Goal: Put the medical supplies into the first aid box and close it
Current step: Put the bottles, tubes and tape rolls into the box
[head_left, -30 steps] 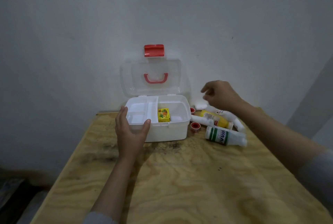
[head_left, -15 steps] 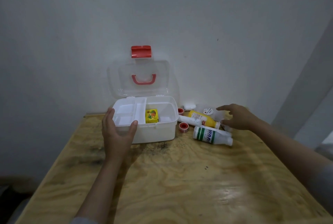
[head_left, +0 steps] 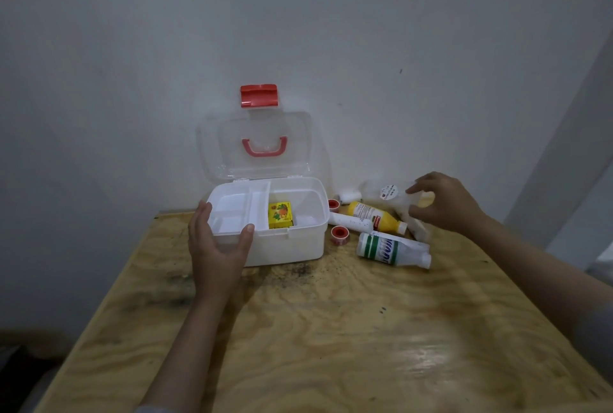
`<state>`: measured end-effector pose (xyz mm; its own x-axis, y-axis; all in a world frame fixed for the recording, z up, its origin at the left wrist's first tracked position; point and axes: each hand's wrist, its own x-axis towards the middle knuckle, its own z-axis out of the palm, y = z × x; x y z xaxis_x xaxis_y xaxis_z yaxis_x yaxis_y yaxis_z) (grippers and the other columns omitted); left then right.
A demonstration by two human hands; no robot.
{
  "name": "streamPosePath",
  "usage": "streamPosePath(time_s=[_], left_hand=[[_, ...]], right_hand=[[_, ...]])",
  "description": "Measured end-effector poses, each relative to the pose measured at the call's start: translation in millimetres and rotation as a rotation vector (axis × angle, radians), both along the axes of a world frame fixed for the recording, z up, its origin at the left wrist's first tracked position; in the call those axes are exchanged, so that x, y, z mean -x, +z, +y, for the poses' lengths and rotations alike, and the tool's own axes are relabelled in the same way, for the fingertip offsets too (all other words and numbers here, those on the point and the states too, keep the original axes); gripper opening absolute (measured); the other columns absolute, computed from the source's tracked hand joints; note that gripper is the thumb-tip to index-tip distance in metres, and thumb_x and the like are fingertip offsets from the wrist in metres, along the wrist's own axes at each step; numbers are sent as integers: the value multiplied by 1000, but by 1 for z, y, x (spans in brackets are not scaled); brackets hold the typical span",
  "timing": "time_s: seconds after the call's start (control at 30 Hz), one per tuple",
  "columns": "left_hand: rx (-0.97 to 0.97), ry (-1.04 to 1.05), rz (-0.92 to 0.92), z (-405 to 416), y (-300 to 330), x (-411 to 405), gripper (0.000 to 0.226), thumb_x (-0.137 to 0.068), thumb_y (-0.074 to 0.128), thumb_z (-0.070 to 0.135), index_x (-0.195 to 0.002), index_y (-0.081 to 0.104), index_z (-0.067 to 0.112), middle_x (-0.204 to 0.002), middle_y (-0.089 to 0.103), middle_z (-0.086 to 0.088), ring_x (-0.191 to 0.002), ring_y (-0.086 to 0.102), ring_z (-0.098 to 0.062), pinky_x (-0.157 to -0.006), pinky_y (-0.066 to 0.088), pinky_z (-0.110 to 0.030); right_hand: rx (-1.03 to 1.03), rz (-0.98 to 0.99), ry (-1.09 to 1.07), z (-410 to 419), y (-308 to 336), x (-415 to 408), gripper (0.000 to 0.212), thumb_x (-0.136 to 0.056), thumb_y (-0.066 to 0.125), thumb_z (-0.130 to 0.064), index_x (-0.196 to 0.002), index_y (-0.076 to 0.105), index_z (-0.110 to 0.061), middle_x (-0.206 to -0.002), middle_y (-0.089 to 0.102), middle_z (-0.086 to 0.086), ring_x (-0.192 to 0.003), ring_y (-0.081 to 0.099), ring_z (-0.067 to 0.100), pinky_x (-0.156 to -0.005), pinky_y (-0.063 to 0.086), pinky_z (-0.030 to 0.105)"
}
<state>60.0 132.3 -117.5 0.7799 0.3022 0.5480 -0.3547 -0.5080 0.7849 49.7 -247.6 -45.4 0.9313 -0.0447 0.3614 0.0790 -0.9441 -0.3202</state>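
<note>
The white first aid box (head_left: 298, 246) stands open on the table, its clear lid (head_left: 258, 147) with red handle upright against the wall. A yellow carton (head_left: 280, 215) lies inside. My left hand (head_left: 215, 246) grips the box's front left corner. To the right, my right hand (head_left: 444, 203) is closed on a clear plastic packet (head_left: 386, 193) with a round label, lifted off the table. Below it lie a yellow bottle (head_left: 374, 218), a white bottle with green stripes (head_left: 388, 248), a white tube (head_left: 348, 221), two red tape rolls (head_left: 340, 235) and a white roll (head_left: 350, 196).
The plywood table (head_left: 331, 329) butts against a grey wall. Its left edge drops off to a dark floor (head_left: 26, 363). A pale wall panel (head_left: 570, 163) rises at the right.
My right hand dropped from above the supplies to the packet behind the bottles, took hold of it and raised it. My left hand kept its grip on the box.
</note>
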Motion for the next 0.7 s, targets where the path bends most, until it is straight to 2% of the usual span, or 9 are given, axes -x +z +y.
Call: streamPosePath(time_s=[0.17, 0.3, 0.4, 0.53, 0.7], left_hand=[[-5, 3, 2, -1, 0, 0, 75, -78, 71, 35, -141, 31, 21, -149, 32, -4, -136, 31, -21, -101, 37, -36], [5, -7, -2, 0, 0, 1, 75, -79, 72, 35, -141, 32, 20, -149, 33, -4, -136, 30, -20, -103, 35, -35], [11, -2, 13, 1, 1, 0, 76, -78, 72, 37, -140, 31, 24, -149, 33, -1, -135, 31, -20, -103, 40, -41], [17, -5, 19, -1, 4, 4, 78, -77, 73, 35, -141, 32, 19, -149, 33, -4, -135, 31, -21, -101, 38, -35], [37, -24, 37, -1, 8, 7, 83, -72, 66, 49, -141, 31, 21, -148, 34, -2, -134, 32, -18, -100, 38, -32]], right_hand=[[-20, -184, 68, 15, 27, 11, 32, -65, 78, -16, -97, 72, -12, -110, 67, 15, -100, 63, 26, -84, 46, 30], [-72, -229, 196, 44, 45, 19, 32, -66, 78, -16, -97, 72, -13, -112, 67, 12, -99, 62, 18, -86, 51, 33], [-75, -160, 297, 73, 57, 17, 33, -67, 76, -18, -100, 72, -14, -113, 66, 9, -101, 60, 15, -88, 53, 32], [3, -36, 349, 113, 62, 2, 35, -68, 74, -27, -102, 71, -19, -109, 68, 2, -96, 62, 15, -84, 52, 31], [49, 98, 320, 154, 51, -24, 37, -70, 71, -26, -106, 69, -14, -109, 68, 5, -91, 58, 16, -77, 50, 29]])
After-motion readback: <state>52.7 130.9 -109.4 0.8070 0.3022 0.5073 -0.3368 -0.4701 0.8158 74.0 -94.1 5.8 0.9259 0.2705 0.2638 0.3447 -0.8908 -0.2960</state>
